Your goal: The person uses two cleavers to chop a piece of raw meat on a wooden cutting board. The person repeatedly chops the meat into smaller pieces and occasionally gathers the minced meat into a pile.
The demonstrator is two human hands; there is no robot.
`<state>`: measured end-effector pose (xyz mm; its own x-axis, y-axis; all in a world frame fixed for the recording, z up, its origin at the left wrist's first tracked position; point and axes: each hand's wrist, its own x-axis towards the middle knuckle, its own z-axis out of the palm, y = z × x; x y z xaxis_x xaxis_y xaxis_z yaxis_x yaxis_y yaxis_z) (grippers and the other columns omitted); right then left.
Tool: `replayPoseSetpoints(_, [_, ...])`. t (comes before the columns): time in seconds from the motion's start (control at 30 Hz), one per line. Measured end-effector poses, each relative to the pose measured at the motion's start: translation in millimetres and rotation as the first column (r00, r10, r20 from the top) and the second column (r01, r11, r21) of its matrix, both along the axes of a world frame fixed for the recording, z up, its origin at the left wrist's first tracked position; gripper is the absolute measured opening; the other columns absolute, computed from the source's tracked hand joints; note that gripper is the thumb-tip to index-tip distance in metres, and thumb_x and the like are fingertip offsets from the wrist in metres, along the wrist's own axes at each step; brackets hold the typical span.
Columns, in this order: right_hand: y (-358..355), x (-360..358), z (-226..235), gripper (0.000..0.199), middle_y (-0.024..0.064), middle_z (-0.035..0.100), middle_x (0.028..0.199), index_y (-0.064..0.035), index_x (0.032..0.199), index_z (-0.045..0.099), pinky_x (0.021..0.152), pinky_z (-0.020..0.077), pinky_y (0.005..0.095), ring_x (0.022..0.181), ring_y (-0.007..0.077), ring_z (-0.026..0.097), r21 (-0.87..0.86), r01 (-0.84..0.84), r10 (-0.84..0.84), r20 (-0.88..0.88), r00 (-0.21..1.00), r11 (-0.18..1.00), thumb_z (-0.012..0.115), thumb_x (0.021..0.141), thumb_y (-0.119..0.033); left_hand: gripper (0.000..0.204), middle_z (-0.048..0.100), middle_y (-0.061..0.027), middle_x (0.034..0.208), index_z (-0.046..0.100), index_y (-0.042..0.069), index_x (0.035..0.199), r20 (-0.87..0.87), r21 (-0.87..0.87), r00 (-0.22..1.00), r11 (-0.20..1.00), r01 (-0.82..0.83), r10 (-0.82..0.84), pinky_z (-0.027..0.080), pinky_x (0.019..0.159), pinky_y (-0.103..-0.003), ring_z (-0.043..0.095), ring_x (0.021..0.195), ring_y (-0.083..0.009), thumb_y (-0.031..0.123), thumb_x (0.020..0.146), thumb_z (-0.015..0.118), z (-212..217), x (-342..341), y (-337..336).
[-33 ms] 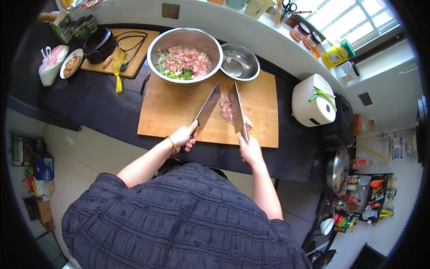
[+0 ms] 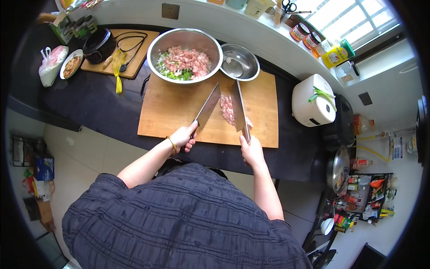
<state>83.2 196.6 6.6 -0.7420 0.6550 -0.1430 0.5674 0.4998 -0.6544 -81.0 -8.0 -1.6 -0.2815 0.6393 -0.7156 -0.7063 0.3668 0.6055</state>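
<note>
"How far along?"
"At the wooden cutting board's (image 2: pixel 172 110) far left, I see a steel mixing bowl (image 2: pixel 193 37) already holding minced meat (image 2: pixel 190 58) and chopped greens (image 2: pixel 184 75)."
"Remaining?"
"Two cleavers (image 2: pixel 209 106), one clasped in the left hand (image 2: pixel 183 137), one in the right hand (image 2: pixel 252 151); mostly between them, a meat strip (image 2: pixel 227 110) looks partly chopped."

On the black countertop (image 2: pixel 103 110) are set two wooden chopping boards (image 2: pixel 262 103), a plate (image 2: pixel 80 52), plastic bag (image 2: pixel 53 68) and rice cooker (image 2: pixel 309 103).
</note>
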Motion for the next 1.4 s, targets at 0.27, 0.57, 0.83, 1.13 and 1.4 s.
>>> replayPoseSetpoints(0.27, [-17, -8, 47, 0.032, 0.0042, 0.047, 0.051, -0.0035, 0.075, 0.048, 0.031, 0.0346, 0.0291, 0.034, 0.0130, 0.043, -0.331, 0.156, -0.099, 0.183, 0.978, 0.931, 0.048, 0.087, -0.033, 0.047, 0.034, 0.0021, 0.050, 0.039, 0.011, 0.072, 0.011, -0.004, 1.000, 1.000, 0.004, -0.004, 0.025, 0.035, -0.021, 0.027, 0.038, -0.0062, 0.056, 0.085, 0.039, -2, 3, -1])
replayPoseSetpoints(0.57, [-23, -14, 14, 0.035, 0.0241, 0.057, 0.066, 0.0050, 0.086, 0.051, 0.057, 0.0475, 0.0411, 0.060, 0.0364, 0.059, -0.193, 0.045, -0.032, 0.072, 0.997, 0.980, 0.048, 0.086, -0.030, 0.047, 0.034, 0.0020, 0.050, 0.039, 0.011, 0.072, 0.007, 0.008, 1.000, 1.000, -0.004, 0.004, 0.026, 0.036, -0.022, 0.027, 0.039, -0.0070, 0.056, 0.085, 0.038, -2, 5, -10])
replayPoseSetpoints(0.83, [-35, -22, 20, 0.031, 0.0008, 0.042, 0.049, -0.0038, 0.080, 0.043, 0.030, 0.0346, 0.0277, 0.032, 0.0101, 0.039, -0.308, 0.078, -0.036, 0.139, 0.990, 0.948, 0.046, 0.088, -0.033, 0.049, 0.034, 0.0015, 0.051, 0.040, 0.011, 0.071, 0.023, 0.006, 0.999, 0.999, -0.045, 0.045, 0.025, 0.036, -0.022, 0.028, 0.039, -0.0073, 0.057, 0.085, 0.038, -2, 7, -19])
replayPoseSetpoints(1.13, [-32, -23, 6, 0.028, 0.0058, 0.049, 0.053, -0.0024, 0.081, 0.046, 0.032, 0.0380, 0.0288, 0.035, 0.0144, 0.047, -0.323, 0.060, -0.009, 0.157, 0.988, 0.945, 0.047, 0.088, -0.030, 0.049, 0.035, 0.0016, 0.051, 0.040, 0.010, 0.072, 0.038, 0.004, 0.996, 0.997, -0.078, 0.078, 0.026, 0.035, -0.022, 0.027, 0.038, -0.0070, 0.057, 0.085, 0.038, 0, 9, -24])
replayPoseSetpoints(1.4, [-33, -19, -17, 0.031, 0.0094, 0.052, 0.059, -0.0019, 0.082, 0.047, 0.035, 0.0397, 0.0308, 0.039, 0.0157, 0.050, -0.251, 0.080, -0.028, 0.205, 0.978, 0.965, 0.049, 0.086, -0.033, 0.049, 0.035, 0.0017, 0.051, 0.040, 0.010, 0.072, 0.038, 0.020, 0.998, 0.998, -0.054, 0.053, 0.026, 0.035, -0.022, 0.027, 0.038, -0.0067, 0.057, 0.085, 0.038, 3, 7, -21])
